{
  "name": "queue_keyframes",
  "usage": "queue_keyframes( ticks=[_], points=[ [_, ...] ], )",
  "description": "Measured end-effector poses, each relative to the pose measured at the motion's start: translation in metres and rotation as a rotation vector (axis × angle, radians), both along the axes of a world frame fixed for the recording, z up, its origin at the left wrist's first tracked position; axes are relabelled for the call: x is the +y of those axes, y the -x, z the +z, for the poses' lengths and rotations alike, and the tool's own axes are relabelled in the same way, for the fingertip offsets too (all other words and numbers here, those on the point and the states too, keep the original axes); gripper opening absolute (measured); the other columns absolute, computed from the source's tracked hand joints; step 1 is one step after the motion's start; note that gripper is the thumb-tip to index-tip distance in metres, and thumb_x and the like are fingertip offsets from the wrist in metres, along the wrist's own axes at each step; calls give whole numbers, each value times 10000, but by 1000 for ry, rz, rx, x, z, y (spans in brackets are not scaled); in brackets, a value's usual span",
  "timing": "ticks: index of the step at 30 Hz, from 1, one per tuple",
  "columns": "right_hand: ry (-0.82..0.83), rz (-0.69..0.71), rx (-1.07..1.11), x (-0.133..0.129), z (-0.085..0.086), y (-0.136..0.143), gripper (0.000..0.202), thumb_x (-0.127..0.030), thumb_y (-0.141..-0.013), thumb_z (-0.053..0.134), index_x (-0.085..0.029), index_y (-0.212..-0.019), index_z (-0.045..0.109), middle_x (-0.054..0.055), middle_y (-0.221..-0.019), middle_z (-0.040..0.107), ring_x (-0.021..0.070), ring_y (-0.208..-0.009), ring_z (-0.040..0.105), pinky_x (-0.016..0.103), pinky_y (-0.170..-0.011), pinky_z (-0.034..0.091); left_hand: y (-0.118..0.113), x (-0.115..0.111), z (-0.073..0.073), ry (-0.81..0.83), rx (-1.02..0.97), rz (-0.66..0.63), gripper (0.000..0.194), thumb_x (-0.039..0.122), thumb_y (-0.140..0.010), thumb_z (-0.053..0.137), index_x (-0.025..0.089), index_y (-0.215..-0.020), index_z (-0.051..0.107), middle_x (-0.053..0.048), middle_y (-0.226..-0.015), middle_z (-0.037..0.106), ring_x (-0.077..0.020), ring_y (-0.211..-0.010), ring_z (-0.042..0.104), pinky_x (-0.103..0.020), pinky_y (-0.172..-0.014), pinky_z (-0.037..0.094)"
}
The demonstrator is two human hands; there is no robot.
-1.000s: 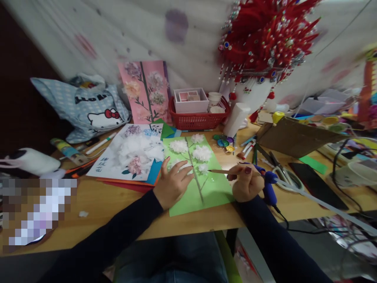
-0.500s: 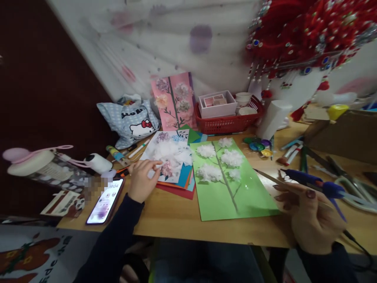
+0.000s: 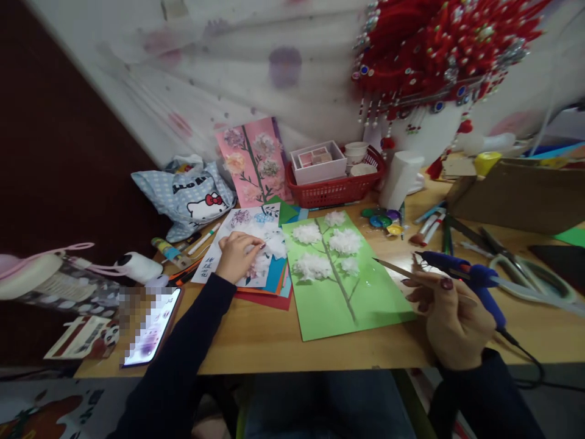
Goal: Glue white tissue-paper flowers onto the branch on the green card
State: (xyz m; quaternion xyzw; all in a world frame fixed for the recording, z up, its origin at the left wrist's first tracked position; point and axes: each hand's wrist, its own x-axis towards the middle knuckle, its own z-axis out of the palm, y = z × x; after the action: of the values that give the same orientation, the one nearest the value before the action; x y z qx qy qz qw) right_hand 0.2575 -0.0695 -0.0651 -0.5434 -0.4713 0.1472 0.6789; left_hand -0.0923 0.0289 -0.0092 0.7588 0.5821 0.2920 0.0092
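Note:
My left hand [image 3: 240, 256] is over a pile of white tissue-paper pieces [image 3: 274, 242], thumb and forefinger pinched on some of it. The pile lies on a white sheet with printed flowers [image 3: 214, 262]. My right hand [image 3: 457, 323] holds a thin brown stick [image 3: 402, 268] with a dark pointed tip, aimed left over the edge of a green card [image 3: 320, 317]. White ruffled paper flowers [image 3: 346, 241] sit along a dark painted stem on this card. Just behind my right hand is a blue glue gun [image 3: 482, 275] with a clear glue stick in its back.
Coloured paper [image 3: 278, 277] lies under the printed sheet. Behind stand a pink flower card [image 3: 251, 164] and a red basket [image 3: 336, 192]. Paint pots [image 3: 379, 221], scissors [image 3: 507, 250] and a cardboard box [image 3: 516, 195] are on the right; a phone [image 3: 155, 329] is on the left.
The view has shifted right. My left hand has moved further over the tissue pile, pinching into it. My right hand still holds the stick, beside the glue gun.

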Motion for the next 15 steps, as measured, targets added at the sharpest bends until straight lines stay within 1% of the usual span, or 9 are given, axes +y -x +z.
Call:
queue_keyframes(
  ticks=[2, 4, 5, 6, 8, 10, 12, 14, 15],
  points=[
    [-12, 11, -5, 0, 1, 0, 317, -421, -945, 506, -189, -879, 712, 33, -715, 692, 120, -493, 567, 259, -420, 392, -3, -4, 7, 81, -120, -10, 159, 300, -842, 604, 210, -860, 734, -52, -855, 730, -217, -838, 645, -412, -838, 489],
    [-31, 8, -12, 0, 2, 1, 330, -421, -951, 493, -177, -886, 706, 38, -716, 696, 115, -496, 574, 249, -417, 399, -12, -10, 12, 217, -249, -72, 203, 354, -826, 609, 201, -873, 733, -45, -842, 729, -185, -704, 652, -335, -686, 529],
    [-45, -6, -12, -1, 2, 1, 341, -425, -951, 489, -170, -878, 703, 40, -707, 696, 112, -489, 573, 243, -412, 401, -20, -12, 14, 272, -286, -118, 203, 363, -814, 620, 202, -861, 735, -40, -831, 731, -179, -681, 652, -323, -659, 533],
    [-54, -22, -10, -2, 3, 2, 352, -431, -950, 488, -163, -865, 700, 40, -690, 697, 110, -475, 571, 237, -403, 402, -29, -15, 15, 305, -296, -168, 191, 359, -804, 631, 206, -845, 737, -35, -818, 733, -181, -690, 656, -322, -669, 537],
    [-76, -46, 18, -4, 3, 4, 369, -452, -942, 490, -155, -849, 688, 34, -641, 689, 112, -436, 565, 230, -379, 403, -52, -19, 14, 315, -285, -268, 148, 329, -791, 651, 213, -813, 741, -34, -806, 735, -196, -779, 666, -341, -754, 536],
    [-87, -77, 62, -7, 2, 7, 403, -474, -942, 470, -152, -808, 673, 27, -584, 666, 119, -407, 559, 237, -374, 421, -76, -21, 11, 322, -253, -367, 120, 299, -800, 652, 219, -809, 742, -36, -818, 732, -207, -845, 656, -368, -825, 515],
    [-108, -141, 64, -12, 0, 9, 442, -486, -951, 431, -158, -758, 656, 15, -528, 627, 126, -393, 551, 250, -385, 445, -100, -22, 7, 336, -194, -465, 105, 274, -816, 649, 228, -812, 743, -36, -846, 720, -212, -880, 634, -388, -858, 490],
    [-119, -186, 18, -17, -2, 9, 465, -486, -959, 396, -167, -732, 647, 11, -505, 603, 132, -392, 550, 260, -396, 461, -120, -22, 1, 336, -119, -523, 91, 251, -822, 657, 240, -808, 746, -33, -873, 699, -221, -922, 606, -403, -874, 463],
    [-101, -182, -16, -19, -2, 8, 468, -482, -963, 382, -171, -734, 646, 13, -511, 607, 134, -400, 557, 262, -404, 469, -128, -21, -2, 332, -89, -530, 86, 243, -822, 664, 245, -808, 749, -32, -882, 688, -224, -938, 591, -407, -873, 454]
  ],
)
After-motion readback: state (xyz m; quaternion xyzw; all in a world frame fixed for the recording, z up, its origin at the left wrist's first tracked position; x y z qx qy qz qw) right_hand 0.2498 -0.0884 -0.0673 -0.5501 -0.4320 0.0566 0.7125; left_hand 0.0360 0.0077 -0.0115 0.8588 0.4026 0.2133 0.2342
